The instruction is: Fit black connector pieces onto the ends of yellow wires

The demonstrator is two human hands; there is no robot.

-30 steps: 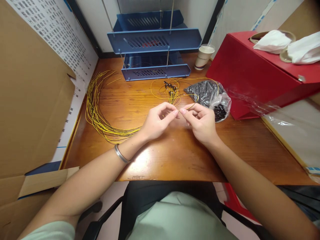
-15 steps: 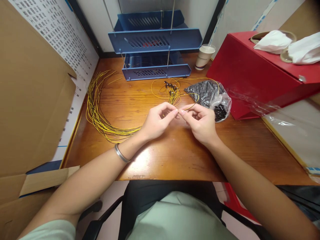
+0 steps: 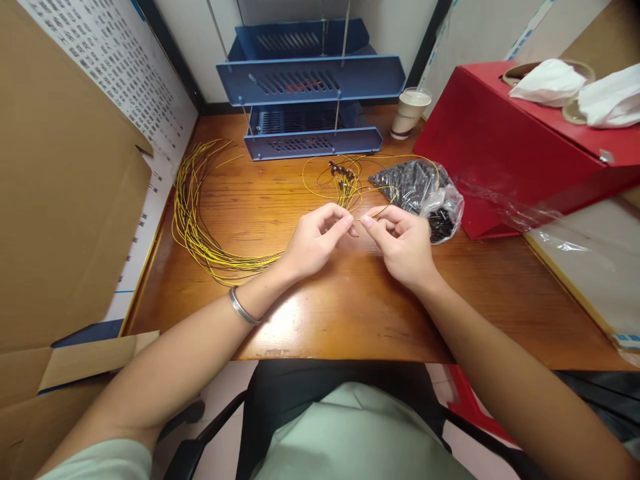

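My right hand [image 3: 403,243] is closed, pinching the end of a thin yellow wire [image 3: 385,209] between thumb and fingertips. That wire loops up behind the fingers toward a tangle on the table. Facing it across a small gap, my left hand [image 3: 323,240] is also closed in a pinch; whatever small thing it grips is hidden by the fingers. Just beyond the hands lies a bunch of yellow and black wires [image 3: 345,195] with small black connectors [image 3: 343,173] at their ends. Beside my right hand rests a clear plastic bag of small black parts [image 3: 407,183].
A long coil of yellow and black wires [image 3: 200,243] curves over the left of the wooden table [image 3: 320,327]. At the back stand a blue tiered tray [image 3: 310,83] and a paper cup [image 3: 410,115]. A red box [image 3: 500,153] borders the right, cardboard [image 3: 65,167] the left.
My fingertips, which met in the middle, have parted slightly. My right hand has shifted a little to the right, and a bit of wire shows in the gap.
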